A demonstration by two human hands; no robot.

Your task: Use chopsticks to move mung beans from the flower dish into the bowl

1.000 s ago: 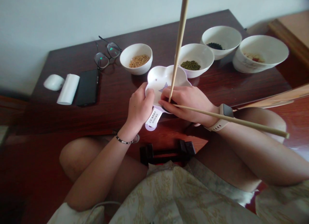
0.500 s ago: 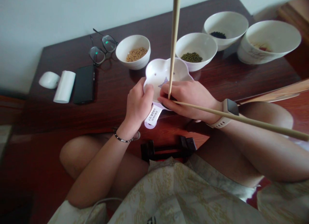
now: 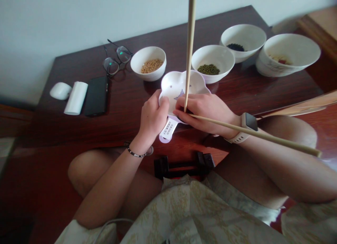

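Note:
A white cloud-shaped dish with a lilac rim and a short labelled handle (image 3: 172, 81) is gripped at its left edge by my left hand (image 3: 152, 114), thumb on the rim. My right hand (image 3: 210, 110) reaches over the dish's lower right part, fingers closed on a pair of wooden chopsticks (image 3: 190, 37). One chopstick points up toward the wall, the other slants across my right wrist. Their tips are hidden by my right hand. A blue star-like print and small dark marks show inside the dish. Just beyond it stands a bowl of green beans (image 3: 213, 51).
A bowl of tan beans (image 3: 137, 63), a bowl of black beans (image 3: 252, 33) and a larger bowl with pale and reddish bits (image 3: 289, 44) stand on the dark table (image 3: 121, 107). At left lie glasses (image 3: 113, 66), a black phone (image 3: 96, 96), a white cylinder (image 3: 76, 98) and a rounded white object (image 3: 60, 91).
The camera view has shifted a little, so the table and bowls sit lower in the picture. Both hands keep their holds and hardly move relative to the dish.

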